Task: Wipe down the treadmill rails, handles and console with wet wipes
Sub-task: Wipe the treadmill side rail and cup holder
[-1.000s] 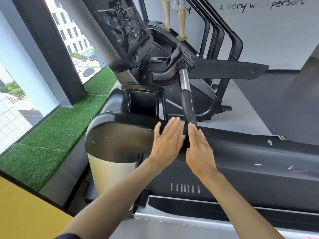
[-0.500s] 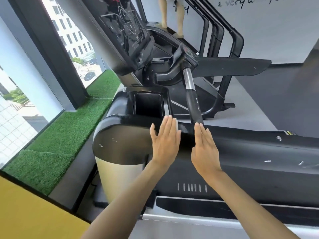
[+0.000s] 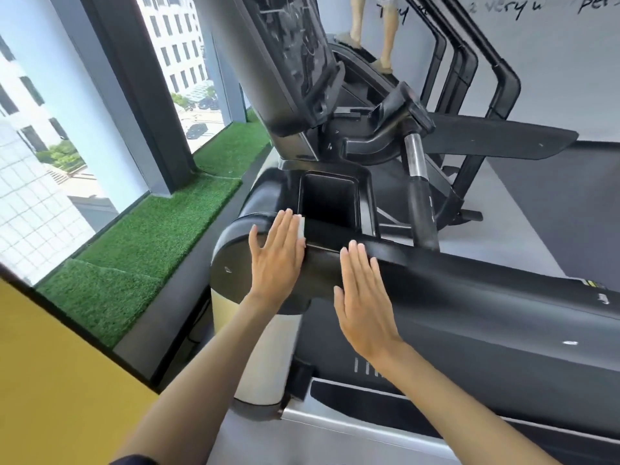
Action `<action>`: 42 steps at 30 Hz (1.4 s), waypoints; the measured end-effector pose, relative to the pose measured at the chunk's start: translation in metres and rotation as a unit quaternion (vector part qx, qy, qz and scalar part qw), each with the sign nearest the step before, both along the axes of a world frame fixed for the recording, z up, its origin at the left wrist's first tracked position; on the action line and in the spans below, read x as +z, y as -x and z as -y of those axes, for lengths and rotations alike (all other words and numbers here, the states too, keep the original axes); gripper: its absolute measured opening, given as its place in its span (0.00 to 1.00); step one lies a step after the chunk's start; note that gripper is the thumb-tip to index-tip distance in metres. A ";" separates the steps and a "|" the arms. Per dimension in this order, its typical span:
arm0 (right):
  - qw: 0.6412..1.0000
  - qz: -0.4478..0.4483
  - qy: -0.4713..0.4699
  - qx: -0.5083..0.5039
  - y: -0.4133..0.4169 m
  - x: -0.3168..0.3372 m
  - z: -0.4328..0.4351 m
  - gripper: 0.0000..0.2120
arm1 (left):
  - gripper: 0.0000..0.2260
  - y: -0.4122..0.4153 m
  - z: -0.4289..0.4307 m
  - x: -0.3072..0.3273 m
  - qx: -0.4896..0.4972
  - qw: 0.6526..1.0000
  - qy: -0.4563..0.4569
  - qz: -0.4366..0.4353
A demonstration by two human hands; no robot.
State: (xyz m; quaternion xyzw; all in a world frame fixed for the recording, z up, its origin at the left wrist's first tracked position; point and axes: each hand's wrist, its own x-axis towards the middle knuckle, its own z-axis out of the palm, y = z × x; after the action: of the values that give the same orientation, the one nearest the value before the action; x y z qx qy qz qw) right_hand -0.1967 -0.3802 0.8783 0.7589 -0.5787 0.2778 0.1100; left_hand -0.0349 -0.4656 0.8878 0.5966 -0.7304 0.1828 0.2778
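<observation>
L hand (image 3: 276,260) flat on wet wipe (image 3: 301,229) at the front end of the treadmill rail (image 3: 469,290); R hand (image 3: 364,303) flat beside it, holding nothing.

Wipe is white; only an edge shows past the L fingertips, just beside the square cup pocket (image 3: 330,199). Likely thin, limp, damp & v. light, so it'd bunch if pinched; best kept spread under straight fingers w/ palm pressure. Rail looks rigid, smooth black plastic, prob. slick when wet. R fingers straight, together; can't tell if the palm truly presses. Upright handle (image 3: 423,209) & console (image 3: 295,52) lie beyond.
</observation>
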 end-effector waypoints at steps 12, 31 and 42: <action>0.978 -0.173 0.012 0.114 -0.055 -0.013 0.036 0.26 | 0.20 -0.086 0.005 -0.058 0.167 0.893 -0.167 -0.383; 0.946 -0.315 0.020 0.069 -0.050 -0.042 0.060 0.37 | 0.30 -0.072 -0.007 -0.093 0.147 0.792 -0.208 -0.555; 0.945 -0.320 0.036 0.056 -0.051 -0.044 0.061 0.38 | 0.24 -0.061 0.007 -0.062 0.097 0.822 -0.131 -0.545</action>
State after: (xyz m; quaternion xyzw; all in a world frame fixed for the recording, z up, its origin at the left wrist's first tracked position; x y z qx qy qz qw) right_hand -0.1454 -0.4417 0.8342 0.8346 -0.4595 0.0467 0.3003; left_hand 0.0257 -0.4727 0.8253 0.6972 -0.4156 -0.2434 0.5311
